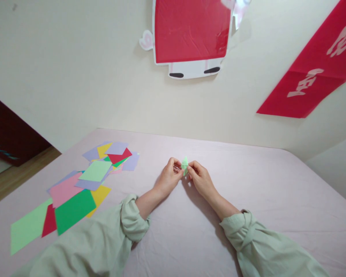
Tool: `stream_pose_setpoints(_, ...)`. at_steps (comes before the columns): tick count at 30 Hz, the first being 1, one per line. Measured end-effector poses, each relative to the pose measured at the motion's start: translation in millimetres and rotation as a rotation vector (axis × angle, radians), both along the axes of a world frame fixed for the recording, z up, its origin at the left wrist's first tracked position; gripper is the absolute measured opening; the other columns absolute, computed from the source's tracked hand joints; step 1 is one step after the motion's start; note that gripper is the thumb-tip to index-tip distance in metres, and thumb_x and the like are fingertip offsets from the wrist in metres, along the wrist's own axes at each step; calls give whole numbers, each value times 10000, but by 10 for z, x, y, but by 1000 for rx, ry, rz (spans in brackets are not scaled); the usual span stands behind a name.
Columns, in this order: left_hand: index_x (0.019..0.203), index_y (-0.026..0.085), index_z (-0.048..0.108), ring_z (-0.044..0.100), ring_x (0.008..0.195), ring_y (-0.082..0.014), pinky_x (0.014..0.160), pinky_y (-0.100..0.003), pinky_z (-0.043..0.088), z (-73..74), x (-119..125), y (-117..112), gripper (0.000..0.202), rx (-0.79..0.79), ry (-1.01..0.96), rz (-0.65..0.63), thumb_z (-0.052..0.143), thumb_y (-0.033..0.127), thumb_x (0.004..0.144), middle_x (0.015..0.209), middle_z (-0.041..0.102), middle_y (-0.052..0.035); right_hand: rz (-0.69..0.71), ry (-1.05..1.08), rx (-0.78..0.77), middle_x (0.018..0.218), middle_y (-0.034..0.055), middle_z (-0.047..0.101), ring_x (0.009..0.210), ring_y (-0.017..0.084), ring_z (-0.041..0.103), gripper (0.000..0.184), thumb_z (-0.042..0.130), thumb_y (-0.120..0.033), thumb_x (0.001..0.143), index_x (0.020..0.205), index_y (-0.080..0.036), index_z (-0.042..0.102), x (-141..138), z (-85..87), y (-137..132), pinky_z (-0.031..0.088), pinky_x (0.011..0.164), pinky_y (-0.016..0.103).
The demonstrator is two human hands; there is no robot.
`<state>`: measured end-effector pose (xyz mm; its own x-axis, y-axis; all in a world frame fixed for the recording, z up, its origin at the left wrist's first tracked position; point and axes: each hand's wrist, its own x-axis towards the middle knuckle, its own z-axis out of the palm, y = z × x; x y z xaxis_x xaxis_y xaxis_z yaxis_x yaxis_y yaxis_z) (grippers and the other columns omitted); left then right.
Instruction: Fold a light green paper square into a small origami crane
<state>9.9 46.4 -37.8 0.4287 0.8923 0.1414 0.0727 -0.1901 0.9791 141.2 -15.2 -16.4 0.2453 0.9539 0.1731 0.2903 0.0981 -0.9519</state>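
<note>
A small folded piece of light green paper is held up between my two hands, a little above the pale pink cloth. My left hand pinches it from the left side with thumb and fingers. From the right, my right hand grips its other edge between thumb and forefinger. Creases cross the paper, and it comes to a point at top and bottom. My fingertips hide part of its sides.
Several loose coloured paper sheets lie overlapping on the left of the cloth-covered surface. Behind it rises a pale wall with a red and white cartoon decoration and a red banner. A dark brown panel stands far left.
</note>
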Motion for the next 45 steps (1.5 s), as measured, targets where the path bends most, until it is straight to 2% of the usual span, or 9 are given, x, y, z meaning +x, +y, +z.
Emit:
stream_pose_setpoints(4, 903, 205, 455, 582, 689, -116, 640, -238, 457, 3, -5, -4, 232, 10, 13, -1, 646, 254, 781, 782, 571, 30, 25, -24, -1, 661, -33, 535, 578, 131, 497, 196, 479, -345, 870, 794, -197, 582, 3, -4, 0, 397, 565, 247)
stream_pose_setpoints(10, 901, 207, 455, 569, 668, -97, 612, -212, 444, -25, -6, 16, 180, 13, 17, 21, 588, 185, 783, 798, 569, 33, 11, -55, -4, 610, -42, 518, 538, 126, 474, 210, 473, -344, 876, 787, -196, 593, -3, 8, -8, 372, 541, 247)
stream_pose_setpoints(16, 912, 211, 455, 560, 634, -86, 584, -197, 444, 9, -7, 7, 155, -69, -79, -4, 555, 194, 795, 798, 568, 38, -19, 0, -19, 619, -36, 536, 517, 128, 492, 189, 482, -346, 855, 797, -198, 585, 15, -26, 12, 386, 512, 252)
stream_pose_setpoints(20, 911, 196, 520, 587, 756, -108, 643, -206, 467, 33, 8, -3, 151, -48, -98, -27, 543, 147, 770, 868, 585, 5, -24, 50, 5, 674, -34, 550, 527, 124, 514, 166, 490, -318, 840, 916, -193, 568, 41, -80, 32, 406, 504, 247)
stream_pose_setpoints(27, 986, 193, 527, 618, 861, -136, 729, -249, 502, 15, 27, 6, 252, -50, -105, -31, 573, 124, 748, 956, 611, -25, -12, 2, 40, 844, -12, 560, 571, 111, 542, 368, 467, -277, 857, 1216, -199, 491, 44, -88, 17, 442, 528, 247)
stream_pose_setpoints(34, 978, 190, 520, 620, 838, -131, 738, -254, 510, -2, 22, 18, 222, -52, -124, -37, 600, 172, 772, 922, 606, -17, -20, -50, 19, 871, 4, 592, 609, 119, 570, 289, 469, -271, 852, 1111, -187, 566, 40, -72, 8, 453, 579, 260)
stream_pose_setpoints(45, 975, 197, 536, 606, 792, -117, 684, -225, 482, 10, 27, 12, 239, -153, -146, -22, 620, 194, 750, 915, 618, -14, -20, -31, 36, 838, -8, 591, 585, 121, 571, 164, 476, -276, 848, 982, -204, 536, 46, -79, 9, 445, 544, 256)
